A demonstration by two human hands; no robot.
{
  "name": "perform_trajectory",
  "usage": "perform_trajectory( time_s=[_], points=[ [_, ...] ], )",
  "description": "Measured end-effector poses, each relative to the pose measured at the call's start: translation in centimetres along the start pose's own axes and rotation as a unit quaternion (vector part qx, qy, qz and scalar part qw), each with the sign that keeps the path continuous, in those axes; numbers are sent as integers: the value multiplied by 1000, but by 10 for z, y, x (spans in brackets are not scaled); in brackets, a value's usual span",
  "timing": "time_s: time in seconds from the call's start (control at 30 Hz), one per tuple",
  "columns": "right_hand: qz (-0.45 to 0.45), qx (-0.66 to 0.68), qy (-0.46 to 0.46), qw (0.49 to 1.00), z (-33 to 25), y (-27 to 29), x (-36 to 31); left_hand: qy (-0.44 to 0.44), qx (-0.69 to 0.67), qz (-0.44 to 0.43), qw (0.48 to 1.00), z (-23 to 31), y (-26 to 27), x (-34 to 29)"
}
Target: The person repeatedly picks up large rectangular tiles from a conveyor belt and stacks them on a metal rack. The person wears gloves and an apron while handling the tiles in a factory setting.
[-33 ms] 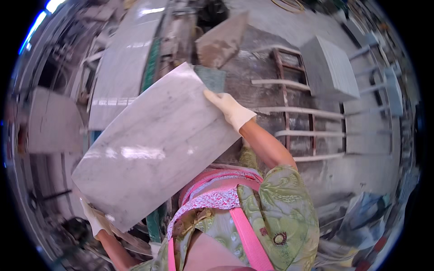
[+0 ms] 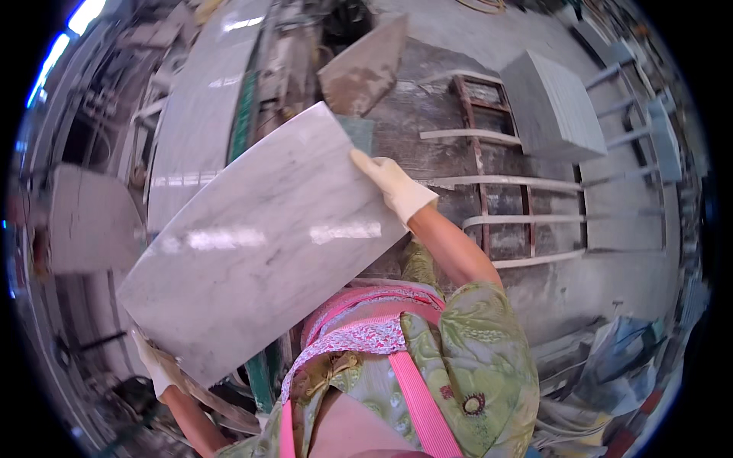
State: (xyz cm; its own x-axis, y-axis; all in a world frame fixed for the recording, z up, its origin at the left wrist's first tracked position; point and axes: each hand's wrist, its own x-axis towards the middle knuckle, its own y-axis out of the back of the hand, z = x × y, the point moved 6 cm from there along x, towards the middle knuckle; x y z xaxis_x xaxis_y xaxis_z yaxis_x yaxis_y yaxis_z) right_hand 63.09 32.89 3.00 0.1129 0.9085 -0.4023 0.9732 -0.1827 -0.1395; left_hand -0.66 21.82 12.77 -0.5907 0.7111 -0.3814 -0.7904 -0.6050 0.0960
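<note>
A polished white marble slab [image 2: 267, 278] with grey veining is held slantwise in front of me, its far right corner higher in the view than its near left one. In a pale glove, my right hand [image 2: 395, 185] grips the slab's right end, thumb near the top face and the other fingers hidden underneath. My left hand [image 2: 159, 368], gloved too, holds the opposite end near its lower left corner; most of its fingers are out of sight behind the slab. Bright reflections lie across the glossy face.
Stacked slabs [image 2: 553, 107] stand on a rack with pale bars [image 2: 527, 220] to my right. A long polished slab surface [image 2: 200, 114] runs along the left, beside a green edge [image 2: 243, 118]. Brownish stone [image 2: 365, 69] leans ahead, and plastic sheeting [image 2: 622, 362] lies lower right.
The slab tilts slightly differently, and the reflections on it have shifted, with the right one broader. The surroundings sit a little differently in view. Both hands keep their hold.
</note>
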Motion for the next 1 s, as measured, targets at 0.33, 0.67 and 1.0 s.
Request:
perform_trajectory(
  time_s=[0.33, 0.67, 1.0],
  points=[
    [353, 389, 96, 845, 17, 330, -81, -488, 367, -157, 776, 95, -552, -135],
    [423, 505, -15, 752, 169, 463, -238, 135, -162, -624, 752, -106, -1011, -305],
    [496, 421, -258, 714, 100, 523, -160, 214, -60, -713, 665, -252, -1282, -449]
  ],
)
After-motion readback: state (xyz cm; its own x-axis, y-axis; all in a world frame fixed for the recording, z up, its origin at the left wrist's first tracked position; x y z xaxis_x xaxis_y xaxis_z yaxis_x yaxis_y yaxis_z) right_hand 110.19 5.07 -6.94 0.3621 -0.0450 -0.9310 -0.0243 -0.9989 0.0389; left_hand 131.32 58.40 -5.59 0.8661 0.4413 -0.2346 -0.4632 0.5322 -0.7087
